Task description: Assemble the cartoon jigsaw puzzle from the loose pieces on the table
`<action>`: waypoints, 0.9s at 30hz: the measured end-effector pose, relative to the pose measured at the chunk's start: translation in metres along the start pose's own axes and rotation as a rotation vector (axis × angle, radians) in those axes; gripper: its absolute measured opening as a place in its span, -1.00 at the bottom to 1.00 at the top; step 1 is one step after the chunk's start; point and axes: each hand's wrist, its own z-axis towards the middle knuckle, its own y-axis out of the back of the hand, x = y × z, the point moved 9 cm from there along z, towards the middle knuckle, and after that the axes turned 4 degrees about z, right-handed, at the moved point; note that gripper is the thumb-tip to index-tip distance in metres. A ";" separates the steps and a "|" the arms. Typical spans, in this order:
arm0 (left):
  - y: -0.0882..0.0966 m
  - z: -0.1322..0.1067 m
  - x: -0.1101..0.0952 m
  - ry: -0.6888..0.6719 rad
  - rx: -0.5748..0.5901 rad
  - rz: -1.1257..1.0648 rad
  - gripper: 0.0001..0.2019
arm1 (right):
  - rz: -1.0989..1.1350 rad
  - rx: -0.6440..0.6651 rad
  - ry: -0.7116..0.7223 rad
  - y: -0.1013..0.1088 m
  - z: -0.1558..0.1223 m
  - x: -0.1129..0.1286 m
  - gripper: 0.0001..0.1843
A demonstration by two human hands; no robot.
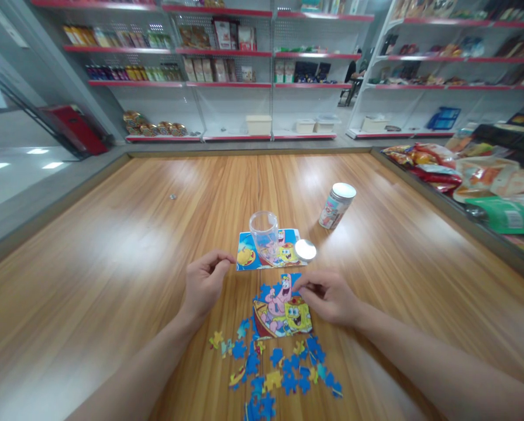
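A partly joined cartoon jigsaw (280, 313) lies on the wooden table (134, 245) in front of me. My right hand (327, 295) rests on its upper right edge, thumb and fingers pinched on a piece there. My left hand (206, 282) hovers to the left, fingers curled in a pinch; whether it holds a piece I cannot make out. Several loose blue and yellow pieces (279, 374) lie scattered nearer to me. Beyond the jigsaw lies a printed picture card (247, 255) with an empty clear plastic jar (264, 237) standing on it and a round lid (306, 249) beside it.
A closed printed jar with a white lid (335, 206) stands farther right on the table. Snack bags (476, 172) pile along the right edge. Red-edged shop shelves (227, 52) with goods line the back wall. A red case (75, 128) leans at the left.
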 end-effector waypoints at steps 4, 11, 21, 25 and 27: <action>0.000 0.000 -0.002 -0.002 -0.009 0.014 -0.83 | 0.016 -0.013 -0.001 0.001 0.000 -0.002 -0.82; -0.001 0.000 -0.006 -0.001 -0.006 0.030 -0.83 | 0.021 -0.087 -0.009 0.009 0.001 -0.002 -0.82; -0.002 -0.001 -0.005 0.000 -0.005 0.027 -0.83 | 0.014 -0.096 -0.026 0.010 0.002 -0.003 -0.82; -0.002 -0.001 -0.006 0.006 -0.004 0.028 -0.83 | 0.008 -0.093 -0.026 0.011 0.002 -0.003 -0.82; -0.002 -0.001 -0.006 0.006 -0.004 0.027 -0.83 | 0.006 -0.093 -0.028 0.011 0.002 -0.003 -0.82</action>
